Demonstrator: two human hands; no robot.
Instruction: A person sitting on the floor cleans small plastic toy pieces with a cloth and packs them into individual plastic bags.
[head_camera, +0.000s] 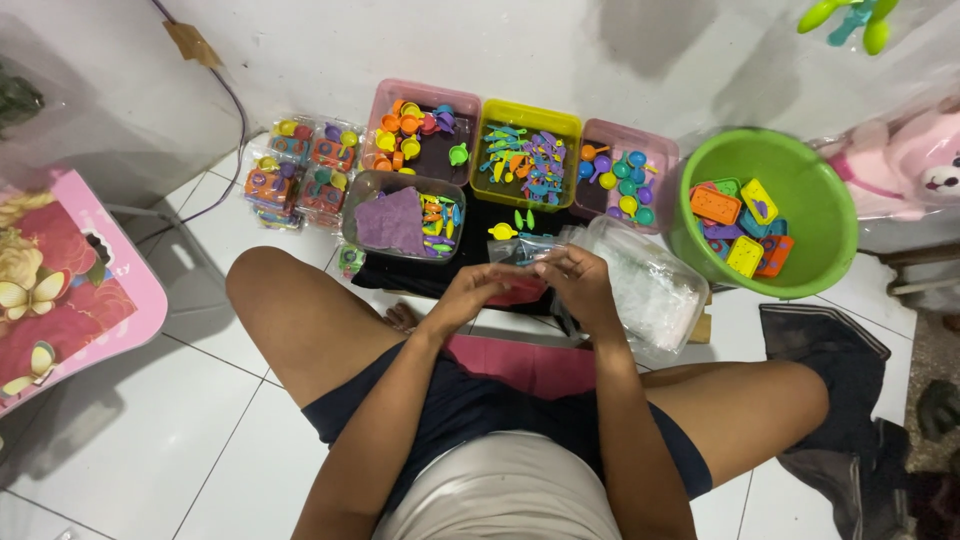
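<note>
Small clear bag (522, 252) held at lap height between both hands, just in front of the knees, with something red (517, 292) showing under it. Left hand (478, 290) pinches the near edge, fingers narrow on the plastic; right hand (582, 280) grips the far side, fingers curled shut on it. Judged step: filling or closing one bag of small toys — the next move would call for a steady pinch at the mouth and one hand free.

Just beyond the hands: a stack of clear bags (650, 290), a clear tub of purple sand (395, 220), a yellow tray (527, 155) of mixed pieces, two pink trays (420, 125) either side. Green bucket (765, 210) of coloured moulds sits to the right, near the knee.

Room: trays lie tight along the wall — little slack there. Open floor tiles (200, 400) to the left, bounded by a pink table (70, 290) edge.
</note>
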